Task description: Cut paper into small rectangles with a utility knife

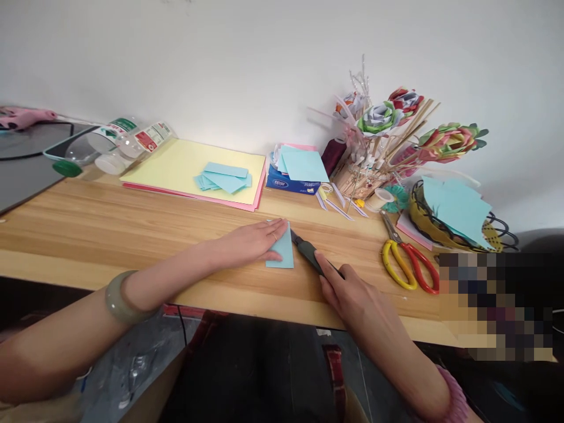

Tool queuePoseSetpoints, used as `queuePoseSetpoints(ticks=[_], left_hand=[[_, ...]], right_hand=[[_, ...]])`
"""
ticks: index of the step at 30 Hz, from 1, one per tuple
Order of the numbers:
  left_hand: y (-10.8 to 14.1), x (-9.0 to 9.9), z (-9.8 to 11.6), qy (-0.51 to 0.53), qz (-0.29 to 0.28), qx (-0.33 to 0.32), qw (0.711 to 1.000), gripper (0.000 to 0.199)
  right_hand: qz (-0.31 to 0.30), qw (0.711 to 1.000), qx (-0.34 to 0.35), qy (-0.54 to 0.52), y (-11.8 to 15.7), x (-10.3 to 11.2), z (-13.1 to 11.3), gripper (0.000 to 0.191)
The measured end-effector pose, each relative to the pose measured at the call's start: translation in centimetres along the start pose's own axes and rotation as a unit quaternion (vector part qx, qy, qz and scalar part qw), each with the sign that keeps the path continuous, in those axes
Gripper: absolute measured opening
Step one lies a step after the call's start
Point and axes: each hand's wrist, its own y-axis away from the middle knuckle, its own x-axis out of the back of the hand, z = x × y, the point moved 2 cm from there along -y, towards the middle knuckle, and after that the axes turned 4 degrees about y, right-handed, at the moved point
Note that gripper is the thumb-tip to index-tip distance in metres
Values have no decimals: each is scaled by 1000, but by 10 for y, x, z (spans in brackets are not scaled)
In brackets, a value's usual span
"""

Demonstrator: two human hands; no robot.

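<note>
A blue paper rectangle (285,254) lies on the wooden table near its front edge. Across it rests my left hand (251,242), palm down with fingers stretched out, pressing on the paper. My right hand (352,291) is wrapped round the dark handle of a utility knife (312,254), whose tip is at the upper right edge of the paper. More blue paper pieces (225,177) lie in a loose pile on a yellow sheet (176,170) behind my left hand.
Red-and-yellow scissors (403,249) lie right of my right hand. Behind are a blue tissue box (291,181), paper flowers (381,117) and a yellow basket (423,220) holding blue sheets. Plastic bottles (143,141) lie at the back left. The table's front edge (273,314) is close.
</note>
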Motion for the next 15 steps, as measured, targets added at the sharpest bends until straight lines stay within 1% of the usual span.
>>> queuePoseSetpoints(ticks=[4,8,11,13,15], left_hand=[[0,1,1,6,6,9,1000,73],[-1,3,4,20,-15,19,1000,73],[-1,3,4,41,-18,25,999,75],[-1,4,4,61,-7,23,998,74],[0,6,3,85,1,25,996,72]], right_hand=[[-19,1000,-1,7,-5,-1,2,43],[-45,999,-5,12,-12,1,3,45],[-69,997,-25,15,-20,-1,6,45],[-69,997,-37,18,-26,-5,11,44],[-56,997,-51,20,-32,-11,19,43]])
